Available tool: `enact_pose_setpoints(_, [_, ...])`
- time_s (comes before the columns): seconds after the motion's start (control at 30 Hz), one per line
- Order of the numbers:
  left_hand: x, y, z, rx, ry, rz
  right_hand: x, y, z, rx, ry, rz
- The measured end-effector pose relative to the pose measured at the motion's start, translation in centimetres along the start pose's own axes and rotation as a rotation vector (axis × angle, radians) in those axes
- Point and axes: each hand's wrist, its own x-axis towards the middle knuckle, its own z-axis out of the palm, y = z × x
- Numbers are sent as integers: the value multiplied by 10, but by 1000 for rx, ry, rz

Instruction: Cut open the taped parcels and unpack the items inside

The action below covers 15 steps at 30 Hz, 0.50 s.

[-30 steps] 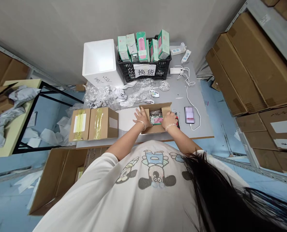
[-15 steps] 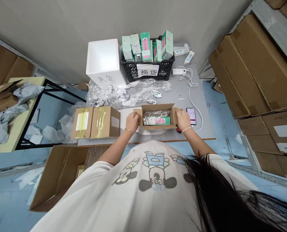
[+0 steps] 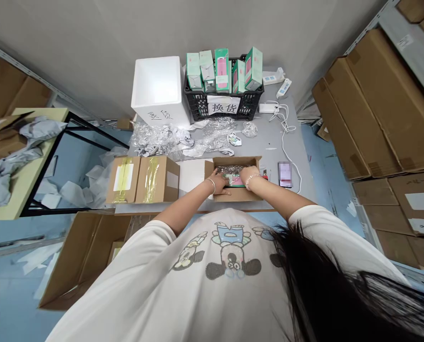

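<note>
Two hands are working inside an open cardboard box (image 3: 237,162), which is standing on the gray surface (image 3: 269,145) near its front edge. The left hand (image 3: 222,183) is reaching over the near wall of the box, and the right hand (image 3: 245,175) is coming in from the other side, so the two hands are almost touching. Both are pressing down on a packet in shiny bubble wrap (image 3: 231,169) and a small green and pink box (image 3: 234,179), which are lying inside the box. Both grips are narrow, with the fingers bending downward, but I cannot tell if they are really holding something, because the hands are covering the contents.

To the left of the box, a white sheet (image 3: 192,175) is lying flat, and beyond it two taped cartons (image 3: 142,179) are standing side by side. Behind the box, crumpled bubble wrap (image 3: 158,137) is lying across the surface. Further back, a black plastic crate (image 3: 222,110) is holding green boxes (image 3: 221,71), and a white foam box (image 3: 157,90) is standing beside it. On the right, a phone (image 3: 285,174) is lying on the surface, with its screen blurred, next to a white cable (image 3: 286,142).
</note>
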Motion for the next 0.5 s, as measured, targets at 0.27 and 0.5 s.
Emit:
enact_pose_setpoints(0.27, [29, -15, 15, -93, 88, -229, 5, 27, 26, -68, -57, -9])
enact_pose_setpoints(0.5, [55, -10, 18, -100, 83, -332, 23, 26, 43, -184, -134, -108])
